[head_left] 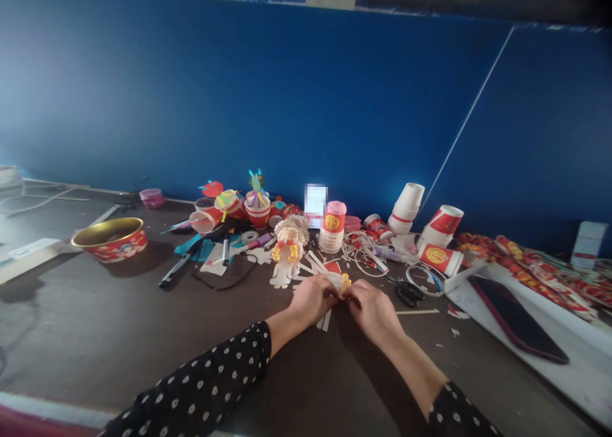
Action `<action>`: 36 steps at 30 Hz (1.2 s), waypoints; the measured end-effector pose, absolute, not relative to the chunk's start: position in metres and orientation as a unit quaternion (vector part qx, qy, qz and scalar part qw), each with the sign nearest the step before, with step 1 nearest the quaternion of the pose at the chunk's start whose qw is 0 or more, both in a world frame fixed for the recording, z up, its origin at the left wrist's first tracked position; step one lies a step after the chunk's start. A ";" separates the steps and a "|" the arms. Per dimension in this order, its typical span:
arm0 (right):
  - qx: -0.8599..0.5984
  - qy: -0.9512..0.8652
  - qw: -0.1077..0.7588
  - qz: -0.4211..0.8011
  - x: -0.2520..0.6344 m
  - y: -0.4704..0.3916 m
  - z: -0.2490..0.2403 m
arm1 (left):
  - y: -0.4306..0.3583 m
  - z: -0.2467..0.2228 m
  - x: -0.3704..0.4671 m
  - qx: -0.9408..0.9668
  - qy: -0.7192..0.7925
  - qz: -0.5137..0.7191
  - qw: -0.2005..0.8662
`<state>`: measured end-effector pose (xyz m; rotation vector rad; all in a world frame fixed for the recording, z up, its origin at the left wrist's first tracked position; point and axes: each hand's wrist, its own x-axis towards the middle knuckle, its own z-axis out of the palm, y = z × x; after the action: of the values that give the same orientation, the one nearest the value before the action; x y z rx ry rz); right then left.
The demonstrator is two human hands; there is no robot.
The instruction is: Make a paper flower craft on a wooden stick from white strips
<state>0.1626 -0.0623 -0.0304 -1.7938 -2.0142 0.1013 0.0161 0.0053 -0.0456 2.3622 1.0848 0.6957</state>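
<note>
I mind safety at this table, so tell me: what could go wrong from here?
The paper piece between the left hand and right hand is small and looks thin, so it might crease or tear.
The scissors lie close to the right hand; a careless move might knock them.
One tilted cup stack might topple if bumped.

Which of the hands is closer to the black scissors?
Right. The right hand is just to the left of the scissors, not touching them. The left hand is farther away, on the other side of the right hand.
</note>
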 end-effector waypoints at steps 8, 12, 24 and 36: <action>-0.608 -0.780 0.152 0.000 0.161 -0.064 -0.026 | 0.005 -0.041 0.015 0.856 0.409 0.214 0.232; -0.583 -0.794 0.171 0.006 0.165 -0.063 -0.027 | 0.001 -0.038 0.014 0.850 0.414 0.219 0.240; -0.600 -0.775 0.194 0.036 0.167 -0.060 -0.027 | 0.002 -0.042 0.014 0.849 0.423 0.216 0.230; -0.593 -0.770 0.220 0.081 0.169 -0.053 -0.028 | 0.003 -0.046 0.014 0.849 0.414 0.227 0.237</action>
<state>0.1690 -0.0534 -0.0275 -1.6401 -2.1307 0.2241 0.0142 0.0028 -0.0460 2.3278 1.1352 0.6218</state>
